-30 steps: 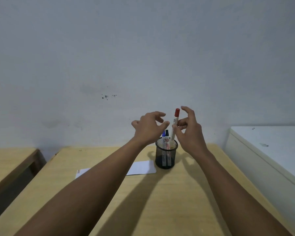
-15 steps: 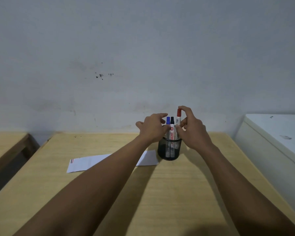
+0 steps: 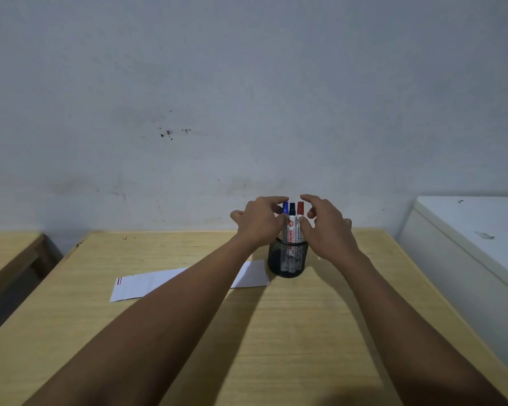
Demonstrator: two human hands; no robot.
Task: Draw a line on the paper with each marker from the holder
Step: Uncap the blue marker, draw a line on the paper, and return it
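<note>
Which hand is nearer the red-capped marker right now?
Right. The right hand curls beside the red-capped marker, fingers about touching its barrel. The left hand is across the holder, by the blue-capped marker.

So the red marker (image 3: pixel 300 218) is back down in the holder (image 3: pixel 288 259) now. A second ago the right hand (image 3: pixel 324 227) had it pinched up above the rim, tilted, and half a second ago it was still being lowered in. Now it stands upright next to the black marker (image 3: pixel 291 227) and the blue marker (image 3: pixel 285 208), all three caps about level. The right hand has let go, fingers spread loose just beside the red cap. The left hand (image 3: pixel 260 222) has dropped too and sits close against the markers on the other side. Also the head has tipped, so the paper (image 3: pixel 135 287) shows more, with its little red and blue lines near the left edge.
</note>
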